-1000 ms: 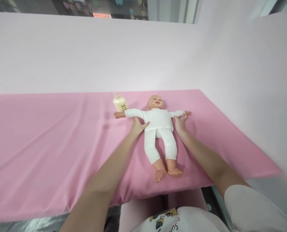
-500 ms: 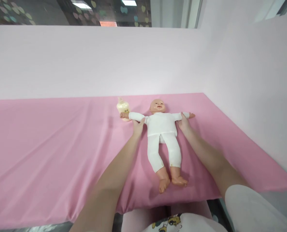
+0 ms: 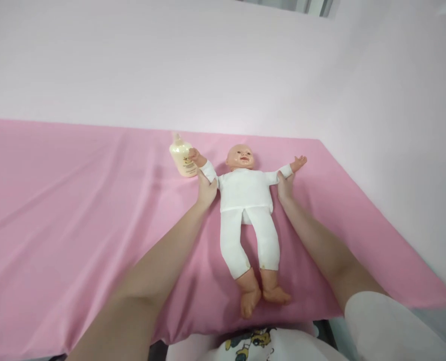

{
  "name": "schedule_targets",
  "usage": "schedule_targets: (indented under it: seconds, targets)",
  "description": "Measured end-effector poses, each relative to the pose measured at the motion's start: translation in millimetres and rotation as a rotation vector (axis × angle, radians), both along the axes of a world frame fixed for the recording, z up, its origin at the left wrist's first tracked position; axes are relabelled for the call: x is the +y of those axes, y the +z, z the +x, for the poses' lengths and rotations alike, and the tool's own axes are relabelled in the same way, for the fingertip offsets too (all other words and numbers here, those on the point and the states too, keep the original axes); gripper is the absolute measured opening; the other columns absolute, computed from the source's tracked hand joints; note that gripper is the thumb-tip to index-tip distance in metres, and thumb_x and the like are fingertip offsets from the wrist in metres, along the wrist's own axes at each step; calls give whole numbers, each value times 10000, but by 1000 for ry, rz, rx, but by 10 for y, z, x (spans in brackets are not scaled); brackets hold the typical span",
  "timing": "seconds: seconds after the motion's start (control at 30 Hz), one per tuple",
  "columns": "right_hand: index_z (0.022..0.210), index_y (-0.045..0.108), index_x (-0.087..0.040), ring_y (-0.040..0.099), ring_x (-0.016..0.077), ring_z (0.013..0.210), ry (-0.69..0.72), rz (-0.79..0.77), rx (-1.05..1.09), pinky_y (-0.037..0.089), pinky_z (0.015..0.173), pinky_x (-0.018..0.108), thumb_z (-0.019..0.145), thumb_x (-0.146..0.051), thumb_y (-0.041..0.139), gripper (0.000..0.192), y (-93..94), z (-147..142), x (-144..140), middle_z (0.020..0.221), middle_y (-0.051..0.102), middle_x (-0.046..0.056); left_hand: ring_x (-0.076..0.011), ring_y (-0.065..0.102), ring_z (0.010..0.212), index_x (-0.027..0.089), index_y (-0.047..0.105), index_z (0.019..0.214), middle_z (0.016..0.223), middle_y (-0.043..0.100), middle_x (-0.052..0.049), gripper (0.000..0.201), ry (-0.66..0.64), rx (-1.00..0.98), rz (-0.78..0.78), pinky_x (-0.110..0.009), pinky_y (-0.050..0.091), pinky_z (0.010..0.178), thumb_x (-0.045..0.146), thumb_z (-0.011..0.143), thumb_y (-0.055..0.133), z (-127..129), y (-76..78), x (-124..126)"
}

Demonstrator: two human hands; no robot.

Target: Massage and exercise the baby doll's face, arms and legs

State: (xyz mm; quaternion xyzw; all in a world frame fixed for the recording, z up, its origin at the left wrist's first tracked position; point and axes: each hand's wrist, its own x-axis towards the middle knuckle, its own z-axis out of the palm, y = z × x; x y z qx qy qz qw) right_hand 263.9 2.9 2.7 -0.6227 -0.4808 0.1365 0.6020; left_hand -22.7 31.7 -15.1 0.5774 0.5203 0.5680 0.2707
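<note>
A baby doll in a white top and trousers lies on its back on a pink sheet, its head away from me and its bare feet toward me. Around the doll's arm on the left, my left hand is closed, thumb on the white sleeve. My right hand grips the opposite arm the same way, with its fingers mostly hidden beneath the sleeve. Both doll arms are spread out and angled up toward the head. Just past my left hand, a pale yellow pump bottle stands close to the doll's hand.
A white wall rises behind the sheet's far edge, and another white wall borders it on the right. Part of a window shows at the top. The sheet hangs over the near edge, close to my body.
The doll's arms, held in my hands, have gone from straight out sideways to raised toward its head. My view has tilted downward, showing less window.
</note>
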Motion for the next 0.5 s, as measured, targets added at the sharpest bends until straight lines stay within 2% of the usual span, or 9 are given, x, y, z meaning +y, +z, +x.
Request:
schedule_targets:
  seconds: [0.1,0.2,0.37,0.5]
  targets:
    - [1663,61,-126,355,307,1577,46,-36,-11,414,1215,512,871,-257,458,896,-17,-22,11,1708,262,228,-281,580,1402,217,367,1514,1497,584,-159,680,-44,-23,-7,-451,423,1255,191,881,615,8,-34,4]
    - [1638,144,-174,395,281,1546,129,-34,-43,391,1225,528,887,-241,448,813,-60,-49,20,1687,324,194,-300,613,1350,223,430,1442,1439,633,-135,616,-92,-22,-11,-474,470,1211,222,873,667,16,-32,-3]
    - [1586,274,-200,502,292,1430,223,-51,-70,454,1168,551,937,-324,454,685,-124,-35,39,1595,455,178,-294,650,1278,235,574,1271,1307,707,-92,411,-171,-24,12,-470,492,1192,208,870,661,43,8,-4]
    - [1629,231,-207,522,312,1404,222,-69,-113,500,1123,570,994,-420,399,690,-204,42,118,1587,447,183,-294,633,1311,221,550,1327,1353,677,-105,502,-158,-67,24,-487,461,1217,182,843,677,41,-41,41]
